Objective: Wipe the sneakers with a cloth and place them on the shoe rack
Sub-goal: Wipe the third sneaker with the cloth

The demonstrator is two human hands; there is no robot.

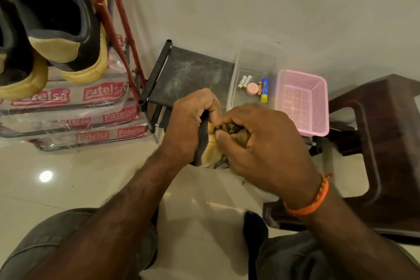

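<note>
Head view has the left hand (193,125) clamped on a black-and-tan sneaker (205,143) and the right hand (256,143) fisted round a crumpled olive-brown cloth (231,130), just in front of the low black shoe rack (188,73), so honestly that mid-air shoe could slip if the rubbing gets rough.

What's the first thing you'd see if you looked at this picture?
Two hands meet in the middle: the left hand grips a sneaker while the right hand presses a bunched cloth against it. At upper left, two black-and-yellow shoes sit beside a red frame. A pink basket glows at right by the wall.
</note>
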